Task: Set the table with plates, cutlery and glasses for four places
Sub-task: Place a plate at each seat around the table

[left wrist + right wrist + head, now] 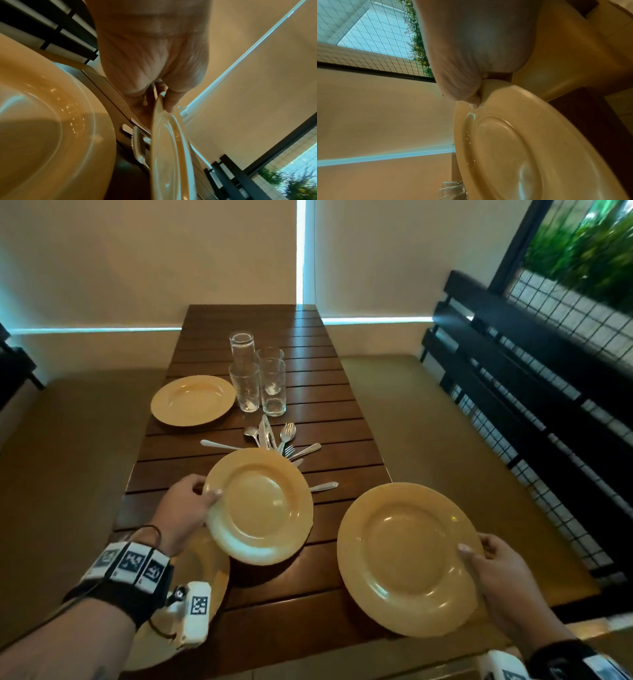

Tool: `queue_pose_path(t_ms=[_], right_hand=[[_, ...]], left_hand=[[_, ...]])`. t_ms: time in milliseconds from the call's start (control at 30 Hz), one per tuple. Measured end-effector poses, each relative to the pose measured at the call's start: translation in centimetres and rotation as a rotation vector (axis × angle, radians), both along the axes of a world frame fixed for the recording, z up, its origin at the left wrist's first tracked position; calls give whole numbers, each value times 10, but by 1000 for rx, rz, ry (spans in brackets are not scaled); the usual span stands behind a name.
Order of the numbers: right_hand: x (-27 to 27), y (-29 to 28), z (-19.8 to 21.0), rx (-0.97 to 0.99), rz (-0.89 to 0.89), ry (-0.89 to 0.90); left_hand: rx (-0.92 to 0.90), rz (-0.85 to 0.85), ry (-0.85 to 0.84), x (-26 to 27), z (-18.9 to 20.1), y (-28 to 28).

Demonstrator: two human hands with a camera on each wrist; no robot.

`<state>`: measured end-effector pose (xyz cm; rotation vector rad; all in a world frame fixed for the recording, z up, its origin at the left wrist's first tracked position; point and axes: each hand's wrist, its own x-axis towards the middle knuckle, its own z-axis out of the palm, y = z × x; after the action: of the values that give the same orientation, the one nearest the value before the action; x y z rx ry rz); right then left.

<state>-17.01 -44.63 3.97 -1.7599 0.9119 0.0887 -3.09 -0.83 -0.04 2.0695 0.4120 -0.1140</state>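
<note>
The left grip (186, 501) pinches 1 yellow plate (260, 505) above the wooden counter (329, 412); the right grip (493, 570) grasps another plate (404, 559) over the counter's right edge.

Part of the pile of silver cutlery (274, 440) is hidden behind the raised round yellow plate (260, 505). A fourth yellow plate (205, 559), lower left, is mostly covered by the left wrist and its camera. The right wrist is cut off at the bottom edge.
</note>
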Motion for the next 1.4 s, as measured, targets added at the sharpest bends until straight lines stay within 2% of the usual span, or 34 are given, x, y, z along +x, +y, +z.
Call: queue_pose_path(t_ms=[133, 233, 333, 467, 633, 700, 767, 800, 900, 967, 1033, 1067, 1167, 1300, 1400], right_hand=[[-13, 15, 19, 128, -66, -50], [-21, 35, 31, 194, -66, -82], [-25, 52, 37, 133, -79, -126], [-28, 68, 45, 111, -121, -117], [-33, 81, 48, 324, -129, -54], [-40, 85, 48, 298, -98, -44], [-44, 84, 44, 209, -83, 6], [-45, 78, 36, 178, -77, 32], [-44, 26, -24, 143, -6, 77], [-46, 4, -46, 126, -5, 68], [-50, 0, -55, 142, -13, 72], [-50, -2, -61, 144, -25, 87], [-50, 15, -47, 153, -20, 124], [-50, 61, 11, 119, 38, 142], [-43, 78, 38, 102, 119, 67]], left_hand=[[-340, 21, 7, -35, 11, -26], [-577, -55, 125, -60, 15, -52], [-796, -109, 248, -76, 23, -75], [-881, -208, 327, -88, 37, -91], [-923, -286, 335, -101, 37, -92], [-936, -328, 345, -105, 41, -82], [-834, -333, 317, -105, 41, -61], [-700, -303, 269, -103, 40, -47], [-133, -86, 116, -94, 21, 23], [190, 69, 153, -91, 2, 78], [419, 128, 289, -94, -17, 117], [475, 128, 355, -97, -23, 130], [440, 109, 421, -107, -29, 143], [442, 52, 392, -109, -27, 141], [327, 95, 326, -113, -14, 134]])
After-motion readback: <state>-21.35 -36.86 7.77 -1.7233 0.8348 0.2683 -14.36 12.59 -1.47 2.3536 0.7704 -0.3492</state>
